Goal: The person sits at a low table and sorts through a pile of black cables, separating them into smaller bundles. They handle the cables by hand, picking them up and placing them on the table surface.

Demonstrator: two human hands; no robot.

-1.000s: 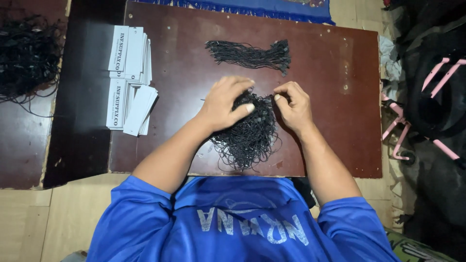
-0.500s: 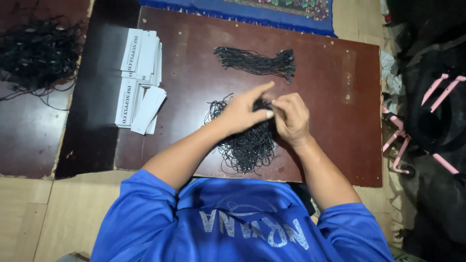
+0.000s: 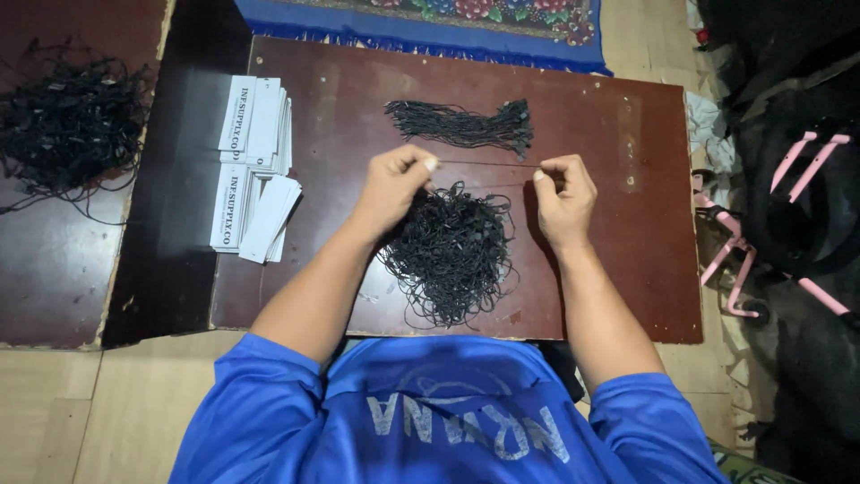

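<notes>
A loose tangled pile of black strings [image 3: 452, 251] lies on the dark brown board [image 3: 609, 269] in front of me. Above it my left hand [image 3: 394, 184] and my right hand [image 3: 564, 197] are held apart, each pinching one end of a single thin black string [image 3: 484, 165] stretched straight between them. Just beyond the stretched string lies a neat bundle of straightened black strings [image 3: 461, 125], laid side by side.
Stacks of white paper tags [image 3: 253, 170] lie at the board's left edge. Another heap of black strings [image 3: 72, 125] sits on a second board at far left. A blue patterned rug [image 3: 421, 22] lies beyond; black bags with pink frames [image 3: 788, 197] stand at right.
My hands were together over the tangled pile. They have since drawn apart sideways, pulling one string out taut between them.
</notes>
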